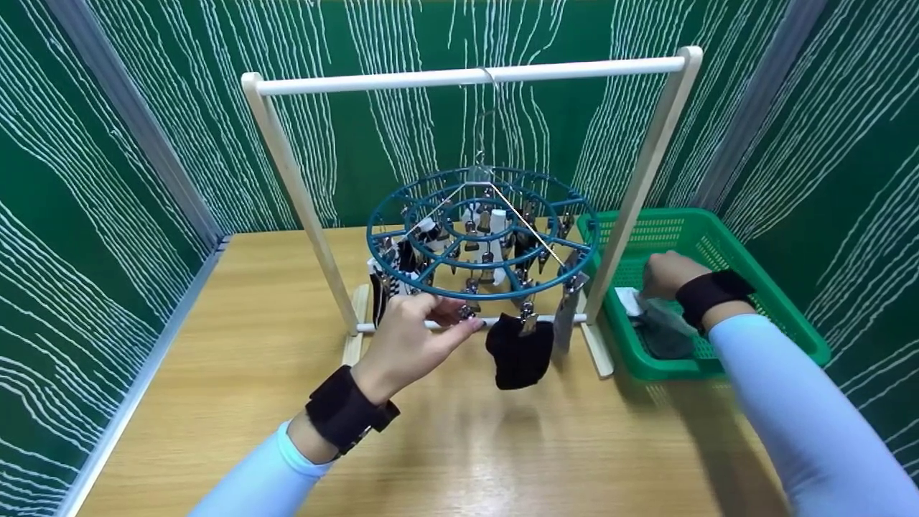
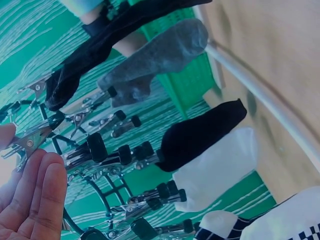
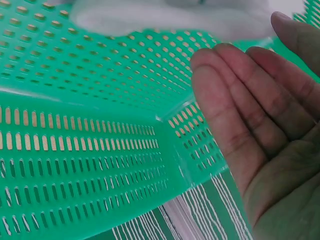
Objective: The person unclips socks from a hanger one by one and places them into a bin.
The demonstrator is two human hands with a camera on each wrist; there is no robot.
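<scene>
A blue round clip hanger [image 1: 495, 295] hangs from a rack, with socks clipped around it. My left hand [image 1: 413, 337] is at its near rim and pinches a metal clip [image 2: 31, 142] between thumb and fingers; no sock shows in that clip. Just right of it a black sock [image 1: 520, 352] hangs from another clip. Over the green basket [image 1: 650, 370] my right hand [image 1: 671, 274] reaches down. In the right wrist view its fingers are nearly straight, the thumb apart, with a white sock [image 3: 170, 17] right at the fingertips. A dark grey sock [image 1: 668, 341] lies below that hand.
The white rack bar [image 1: 402, 80] runs across above the hanger, on two wooden uprights. A grey sock [image 2: 155, 57], a white sock [image 2: 220, 165] and a checkered sock [image 2: 300, 225] hang among several clips. Wooden tabletop [image 1: 251, 345] spreads beneath; green patterned panels surround it.
</scene>
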